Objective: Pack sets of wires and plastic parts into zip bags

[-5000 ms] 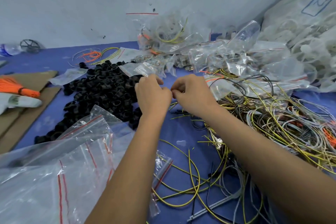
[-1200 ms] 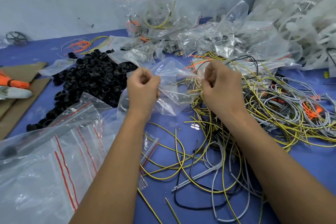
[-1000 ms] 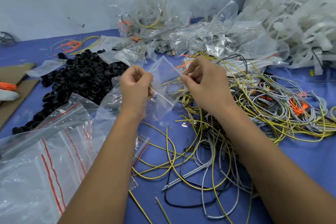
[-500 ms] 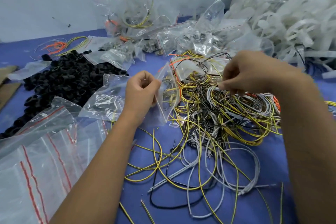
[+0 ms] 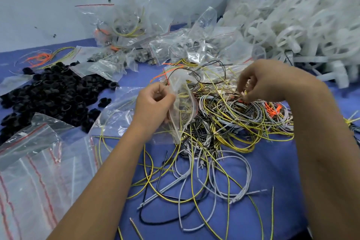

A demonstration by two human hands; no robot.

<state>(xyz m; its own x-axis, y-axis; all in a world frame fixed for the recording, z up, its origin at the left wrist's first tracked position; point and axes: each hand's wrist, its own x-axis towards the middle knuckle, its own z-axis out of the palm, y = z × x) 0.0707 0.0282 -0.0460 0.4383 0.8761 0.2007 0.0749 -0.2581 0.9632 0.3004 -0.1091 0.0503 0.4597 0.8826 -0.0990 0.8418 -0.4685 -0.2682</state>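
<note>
My left hand [image 5: 153,103] pinches the edge of a small clear zip bag [image 5: 182,101], which hangs open just above the blue table. To its right, my right hand [image 5: 263,82] reaches down into a tangled pile of yellow, grey and black wires [image 5: 233,121], its fingertips curled and pinching among the strands. A heap of black plastic rings [image 5: 50,95] lies at the left. White plastic parts [image 5: 292,31] are piled at the far right.
Filled zip bags [image 5: 175,45] are stacked against the wall at the back. Empty zip bags with red strips [image 5: 35,165] lie at the near left. Loose wires [image 5: 194,191] spread over the blue table [image 5: 272,171] in front of me.
My right hand let go of the zip bag and moved right into the wire pile. My left hand kept the bag. The view swung to the right.
</note>
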